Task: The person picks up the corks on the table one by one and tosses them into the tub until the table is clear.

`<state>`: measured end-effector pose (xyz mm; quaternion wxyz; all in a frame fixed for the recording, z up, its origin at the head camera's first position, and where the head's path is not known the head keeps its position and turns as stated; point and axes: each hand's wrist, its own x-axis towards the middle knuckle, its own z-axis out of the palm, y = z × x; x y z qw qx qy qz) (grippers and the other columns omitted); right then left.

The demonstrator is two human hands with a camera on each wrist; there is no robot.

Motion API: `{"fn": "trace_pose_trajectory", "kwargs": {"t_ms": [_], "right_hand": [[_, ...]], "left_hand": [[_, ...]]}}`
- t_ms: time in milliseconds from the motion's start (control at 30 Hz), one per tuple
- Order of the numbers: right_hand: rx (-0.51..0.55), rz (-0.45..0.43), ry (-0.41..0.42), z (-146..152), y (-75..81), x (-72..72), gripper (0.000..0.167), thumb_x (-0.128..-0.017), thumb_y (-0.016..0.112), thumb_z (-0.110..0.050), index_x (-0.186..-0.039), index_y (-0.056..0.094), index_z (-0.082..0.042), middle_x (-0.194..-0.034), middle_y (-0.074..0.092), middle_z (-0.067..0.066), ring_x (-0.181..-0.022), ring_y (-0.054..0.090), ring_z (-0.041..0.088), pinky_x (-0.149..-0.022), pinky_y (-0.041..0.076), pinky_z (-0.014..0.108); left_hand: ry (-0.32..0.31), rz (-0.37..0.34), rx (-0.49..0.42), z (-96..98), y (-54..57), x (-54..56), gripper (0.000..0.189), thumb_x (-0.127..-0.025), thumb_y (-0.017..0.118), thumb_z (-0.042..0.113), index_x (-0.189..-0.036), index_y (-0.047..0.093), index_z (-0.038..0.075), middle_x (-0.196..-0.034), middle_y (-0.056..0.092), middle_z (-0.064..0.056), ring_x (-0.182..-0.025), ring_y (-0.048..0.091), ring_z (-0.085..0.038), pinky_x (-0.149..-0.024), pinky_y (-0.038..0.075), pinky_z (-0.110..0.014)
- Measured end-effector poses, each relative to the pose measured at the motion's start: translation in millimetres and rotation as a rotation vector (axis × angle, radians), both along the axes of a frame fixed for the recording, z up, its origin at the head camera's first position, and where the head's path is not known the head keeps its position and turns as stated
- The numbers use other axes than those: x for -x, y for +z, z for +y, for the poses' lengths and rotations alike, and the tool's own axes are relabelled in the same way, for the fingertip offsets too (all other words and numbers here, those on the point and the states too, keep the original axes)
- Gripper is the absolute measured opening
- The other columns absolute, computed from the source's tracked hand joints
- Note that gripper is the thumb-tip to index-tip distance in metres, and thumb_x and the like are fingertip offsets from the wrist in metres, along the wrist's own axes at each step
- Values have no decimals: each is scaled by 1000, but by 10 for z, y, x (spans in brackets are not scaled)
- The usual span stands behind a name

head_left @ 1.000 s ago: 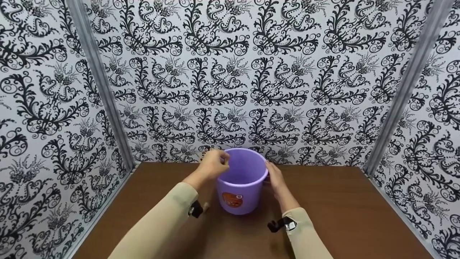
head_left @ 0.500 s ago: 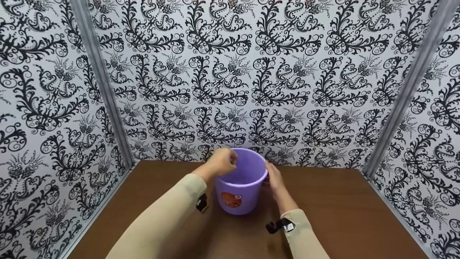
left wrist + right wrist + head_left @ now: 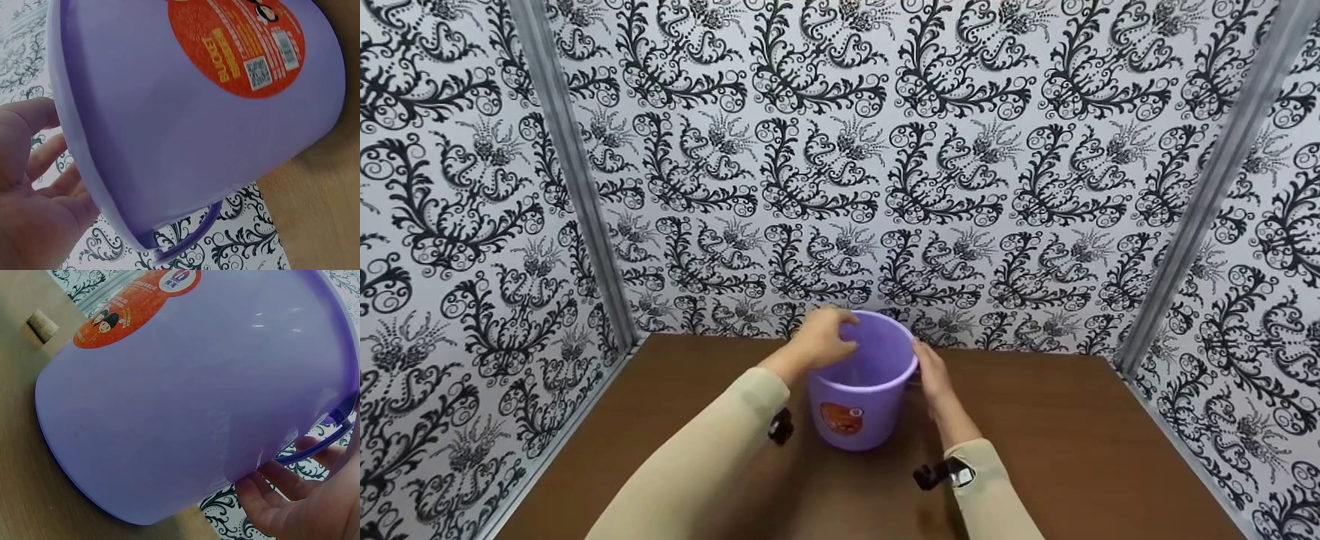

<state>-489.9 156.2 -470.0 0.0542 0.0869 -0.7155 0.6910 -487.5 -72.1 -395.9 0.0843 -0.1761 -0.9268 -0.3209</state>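
Observation:
A purple bucket (image 3: 864,412) with an orange label (image 3: 242,45) stands upright on the brown table. Over its left rim reaches my left hand (image 3: 821,341), thumb and fingers apart. The left wrist view shows these fingers (image 3: 48,157) loosely bent beyond the rim, with nothing seen between them. On the opposite side my right hand (image 3: 934,371) holds the bucket just below the rim. Its fingertips (image 3: 253,498) lie against the outer wall by the purple handle (image 3: 315,447); the thumb is hidden. Most of the bucket's inside is hidden by the left hand and the front wall.
A small cork (image 3: 43,325) lies on the tabletop (image 3: 22,439) to the left of the bucket, hidden in the head view. White walls with black scrollwork (image 3: 840,165) enclose the table at the back and both sides, joined by grey posts (image 3: 577,165).
My left hand has moved right and farther over the bucket's opening, and its curled fingers have spread apart. The cork has passed out of sight behind the left forearm. The right hand stays in place.

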Motion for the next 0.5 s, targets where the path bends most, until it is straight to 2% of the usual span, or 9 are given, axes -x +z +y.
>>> {"fn": "trace_pose_trajectory", "kwargs": {"t_ms": [167, 300, 400, 500], "right_hand": [[12, 12, 2, 33, -12, -3, 48, -114, 40, -23, -141, 56, 13, -136, 62, 33, -120, 61, 28, -108, 45, 40], [31, -6, -11, 35, -1, -37, 49, -114, 40, -25, -142, 55, 12, -136, 61, 35, -122, 61, 35, -99, 49, 34], [42, -29, 1, 20, -24, -15, 50, -114, 40, -26, -145, 53, 12, -138, 59, 37, -124, 60, 43, -95, 53, 36], [52, -34, 14, 12, -124, 110, 51, -115, 40, -26, -147, 50, 12, -142, 56, 39, -131, 55, 50, -103, 52, 45]], "left_hand": [[43, 62, -21, 17, -87, -38, 40, -90, 78, 12, -128, 71, 3, -130, 66, -17, -111, 68, -32, -96, 61, -44], [69, 98, -40, -6, -149, -81, 38, -90, 78, 15, -126, 73, 4, -140, 63, -20, -118, 67, -35, -101, 59, -48], [69, 125, -100, -55, -159, -152, 37, -89, 77, 13, -125, 73, 5, -140, 65, -20, -122, 66, -38, -105, 58, -49], [71, 177, -197, -121, -170, -261, 34, -88, 77, 10, -122, 72, 5, -126, 69, -16, -116, 69, -38, -101, 60, -49]]}}
